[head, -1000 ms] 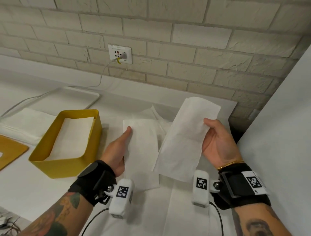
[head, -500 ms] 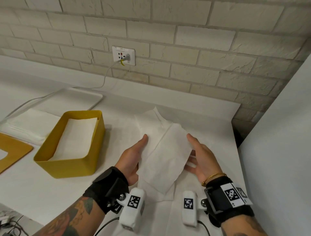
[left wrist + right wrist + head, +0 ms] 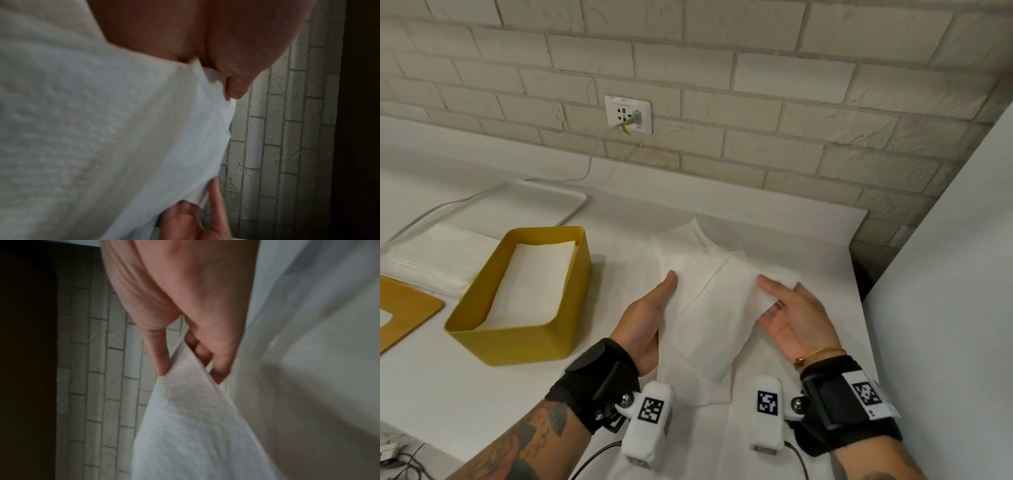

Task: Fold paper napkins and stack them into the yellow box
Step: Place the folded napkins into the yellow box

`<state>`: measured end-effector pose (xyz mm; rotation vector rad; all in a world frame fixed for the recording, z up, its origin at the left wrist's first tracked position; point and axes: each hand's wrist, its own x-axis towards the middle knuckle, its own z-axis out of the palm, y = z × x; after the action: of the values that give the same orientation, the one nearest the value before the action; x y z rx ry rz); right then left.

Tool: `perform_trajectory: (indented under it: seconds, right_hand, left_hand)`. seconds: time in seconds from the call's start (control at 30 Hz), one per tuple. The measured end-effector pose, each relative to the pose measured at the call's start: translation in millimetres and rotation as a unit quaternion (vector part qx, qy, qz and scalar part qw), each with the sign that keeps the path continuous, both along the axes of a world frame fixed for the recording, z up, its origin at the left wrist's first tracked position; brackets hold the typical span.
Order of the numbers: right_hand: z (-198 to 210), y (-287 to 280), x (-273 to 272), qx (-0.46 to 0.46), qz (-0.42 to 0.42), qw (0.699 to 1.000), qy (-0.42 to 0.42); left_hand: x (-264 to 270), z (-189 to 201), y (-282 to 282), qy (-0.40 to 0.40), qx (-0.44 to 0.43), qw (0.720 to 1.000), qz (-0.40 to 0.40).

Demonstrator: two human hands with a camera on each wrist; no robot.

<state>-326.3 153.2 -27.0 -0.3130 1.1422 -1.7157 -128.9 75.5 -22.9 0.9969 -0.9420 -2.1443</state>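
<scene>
A folded paper napkin [image 3: 709, 315] is held just above the worktop [image 3: 448, 387] between the two hands, its long axis running from near the person's body toward the brick wall [image 3: 756, 102], canted slightly rightward. The left hand [image 3: 645, 322] grasps its left edge with the thumb on top, and the right hand [image 3: 796, 320] pinches its right edge between the fingers, as the right wrist view shows. The yellow box [image 3: 524, 342], already lined with a napkin, lies to the left, nearer the left hand, its long axis roughly parallel to the held napkin's, so delivery probably needs mainly a leftward carry.
</scene>
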Motion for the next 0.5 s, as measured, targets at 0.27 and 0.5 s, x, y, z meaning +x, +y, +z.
perform_trajectory:
  seconds: [0.27, 0.5]
  right_hand:
    - [61, 14, 4, -0.137, 0.212, 0.959, 0.131]
    - [36, -12, 29, 0.000, 0.156, 0.954, 0.255]
  left_hand:
    - [4, 6, -8, 0.009, -0.034, 0.999, 0.015]
    - [-9, 5, 5, 0.034, -0.067, 0.995, -0.059]
